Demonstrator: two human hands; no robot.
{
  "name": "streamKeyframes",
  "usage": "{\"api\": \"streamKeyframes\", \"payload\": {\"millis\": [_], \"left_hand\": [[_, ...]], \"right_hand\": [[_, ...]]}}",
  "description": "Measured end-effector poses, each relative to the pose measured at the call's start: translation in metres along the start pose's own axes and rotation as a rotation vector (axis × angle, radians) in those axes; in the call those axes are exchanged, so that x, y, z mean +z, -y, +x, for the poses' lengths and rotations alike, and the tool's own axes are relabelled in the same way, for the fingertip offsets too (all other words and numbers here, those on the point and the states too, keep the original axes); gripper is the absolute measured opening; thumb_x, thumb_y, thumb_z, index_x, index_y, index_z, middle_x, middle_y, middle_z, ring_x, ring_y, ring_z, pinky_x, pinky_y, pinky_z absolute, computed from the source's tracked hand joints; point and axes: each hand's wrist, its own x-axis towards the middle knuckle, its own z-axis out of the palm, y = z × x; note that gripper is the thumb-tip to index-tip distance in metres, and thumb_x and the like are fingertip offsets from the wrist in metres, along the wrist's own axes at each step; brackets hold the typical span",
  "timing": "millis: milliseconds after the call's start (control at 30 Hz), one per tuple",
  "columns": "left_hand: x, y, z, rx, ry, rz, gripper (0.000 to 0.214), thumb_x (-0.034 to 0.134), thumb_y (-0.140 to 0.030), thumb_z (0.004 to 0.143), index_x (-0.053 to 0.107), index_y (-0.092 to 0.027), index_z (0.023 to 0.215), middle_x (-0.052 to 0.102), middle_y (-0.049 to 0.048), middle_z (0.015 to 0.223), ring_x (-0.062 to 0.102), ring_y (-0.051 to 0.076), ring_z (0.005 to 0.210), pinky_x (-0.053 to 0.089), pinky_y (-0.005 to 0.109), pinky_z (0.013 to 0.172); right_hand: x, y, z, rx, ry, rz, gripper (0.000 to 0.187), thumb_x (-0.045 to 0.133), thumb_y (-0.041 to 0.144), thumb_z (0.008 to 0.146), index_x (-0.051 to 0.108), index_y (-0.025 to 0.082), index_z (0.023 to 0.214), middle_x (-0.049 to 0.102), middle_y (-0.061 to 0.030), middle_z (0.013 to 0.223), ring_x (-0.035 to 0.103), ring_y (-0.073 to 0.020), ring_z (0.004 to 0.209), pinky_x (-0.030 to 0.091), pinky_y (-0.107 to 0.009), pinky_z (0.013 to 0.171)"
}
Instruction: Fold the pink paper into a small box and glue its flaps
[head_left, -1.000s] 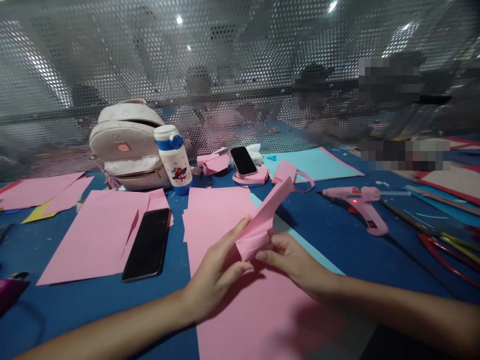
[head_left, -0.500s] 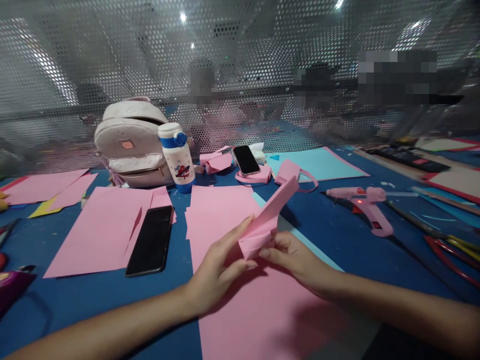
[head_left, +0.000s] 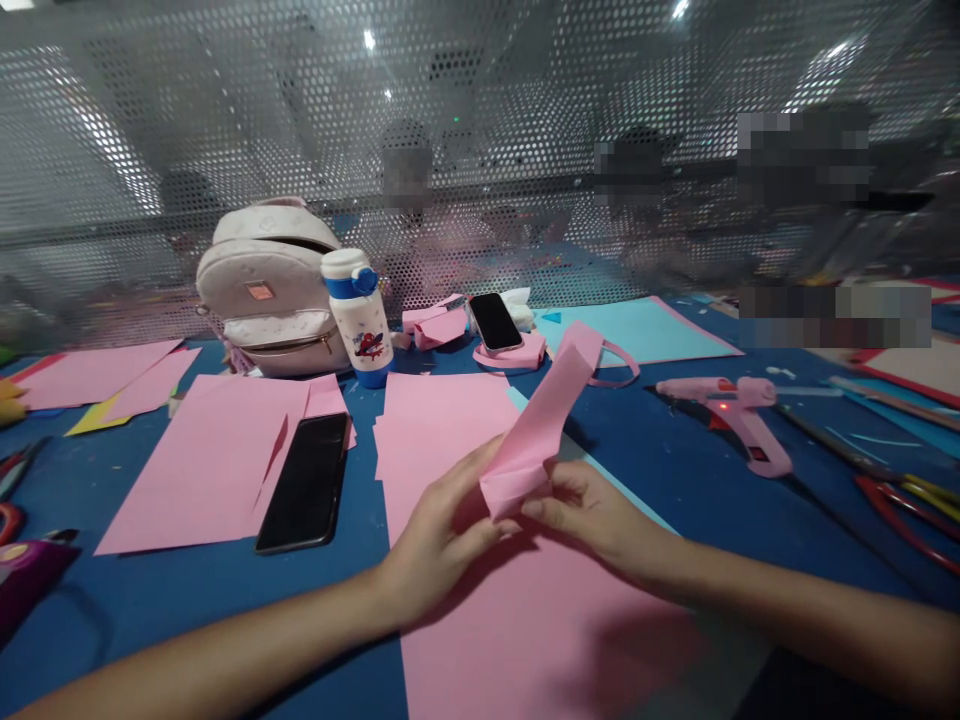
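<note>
A folded pink paper piece (head_left: 536, 425) is held up between my two hands, with a small pocket-like fold at its lower end and a long flap rising to the upper right. My left hand (head_left: 442, 530) is closed on its left side, thumb beneath the fold. On the right, my right hand (head_left: 589, 510) pinches the lower corner between thumb and fingers. Pink sheets (head_left: 480, 640) lie stacked below my hands, over a light blue sheet (head_left: 626, 487). Behind the held piece stands a small pink paper bag with a looped strap (head_left: 619, 367).
A pink glue gun (head_left: 731, 405) with a lit red light lies at right, near red-handled scissors (head_left: 896, 515). At left are more pink sheets (head_left: 195, 460), a black phone (head_left: 307, 485), a water bottle (head_left: 360, 325) and a backpack (head_left: 274, 290). A perforated metal screen (head_left: 480, 110) stands behind.
The long flap of the pink paper has turned to show more of its broad face. Both hands keep their grip. The whole view has shifted slightly.
</note>
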Motion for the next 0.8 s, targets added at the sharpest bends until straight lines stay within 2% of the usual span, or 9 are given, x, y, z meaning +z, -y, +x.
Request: {"api": "streamKeyframes", "payload": {"millis": [100, 200, 300, 400, 567, 733, 800], "left_hand": [[0.001, 0.001, 0.002, 0.043, -0.024, 0.020, 0.066, 0.066, -0.025, 0.093, 0.038, -0.031, 0.152, 0.047, 0.0071, 0.153, 0.046, 0.031, 0.140, 0.040, 0.050, 0.117], [0.001, 0.000, 0.001, 0.095, -0.035, 0.101, 0.068, 0.068, -0.024, 0.092, 0.037, -0.032, 0.153, 0.044, 0.0049, 0.156, 0.040, 0.029, 0.144, 0.034, 0.047, 0.121], [0.000, -0.003, -0.002, 0.134, -0.018, 0.200, 0.069, 0.064, -0.028, 0.095, 0.031, -0.034, 0.155, 0.038, 0.0048, 0.159, 0.035, 0.029, 0.147, 0.030, 0.048, 0.123], [-0.001, -0.003, -0.005, 0.164, 0.016, 0.289, 0.067, 0.056, -0.029, 0.099, 0.024, -0.033, 0.157, 0.032, 0.0062, 0.163, 0.033, 0.030, 0.149, 0.027, 0.052, 0.123], [-0.002, 0.002, -0.007, 0.237, 0.037, 0.388, 0.067, 0.055, -0.029, 0.100, 0.022, -0.037, 0.158, 0.029, 0.0045, 0.165, 0.030, 0.030, 0.150, 0.024, 0.052, 0.125], [-0.002, 0.004, -0.008, 0.246, 0.048, 0.376, 0.069, 0.059, -0.034, 0.097, 0.026, -0.032, 0.158, 0.029, 0.0073, 0.164, 0.030, 0.032, 0.150, 0.025, 0.054, 0.124], [-0.002, 0.004, -0.009, 0.246, 0.052, 0.381, 0.073, 0.062, -0.034, 0.095, 0.025, -0.031, 0.158, 0.027, 0.0083, 0.165, 0.029, 0.032, 0.150, 0.026, 0.055, 0.123]], "right_hand": [[-0.001, 0.004, 0.000, -0.043, -0.011, -0.039, 0.034, 0.072, 0.048, 0.084, 0.066, 0.016, 0.091, 0.065, -0.0059, 0.089, 0.063, -0.0204, 0.084, 0.053, -0.034, 0.078], [-0.003, 0.007, -0.001, -0.106, -0.029, -0.116, 0.034, 0.070, 0.048, 0.086, 0.065, 0.016, 0.099, 0.065, -0.0081, 0.101, 0.062, -0.0220, 0.092, 0.053, -0.035, 0.082], [-0.003, 0.009, -0.004, -0.160, -0.049, -0.186, 0.037, 0.067, 0.052, 0.087, 0.065, 0.016, 0.096, 0.064, -0.0066, 0.094, 0.061, -0.0202, 0.085, 0.052, -0.032, 0.075], [-0.001, 0.013, -0.006, -0.182, -0.030, -0.127, 0.043, 0.067, 0.058, 0.085, 0.065, 0.016, 0.093, 0.064, -0.0054, 0.087, 0.059, -0.0192, 0.079, 0.050, -0.030, 0.068], [0.004, 0.019, -0.008, -0.226, -0.093, -0.180, 0.046, 0.063, 0.061, 0.088, 0.066, 0.015, 0.079, 0.063, -0.0050, 0.079, 0.059, -0.0197, 0.077, 0.049, -0.031, 0.071], [0.004, 0.024, -0.009, -0.264, -0.020, -0.151, 0.039, 0.060, 0.052, 0.094, 0.072, 0.015, 0.090, 0.068, -0.0054, 0.086, 0.060, -0.0185, 0.079, 0.048, -0.030, 0.076], [0.002, 0.026, -0.009, -0.259, -0.018, -0.146, 0.038, 0.062, 0.051, 0.093, 0.072, 0.015, 0.090, 0.069, -0.0053, 0.086, 0.060, -0.0182, 0.079, 0.047, -0.029, 0.075]]}}
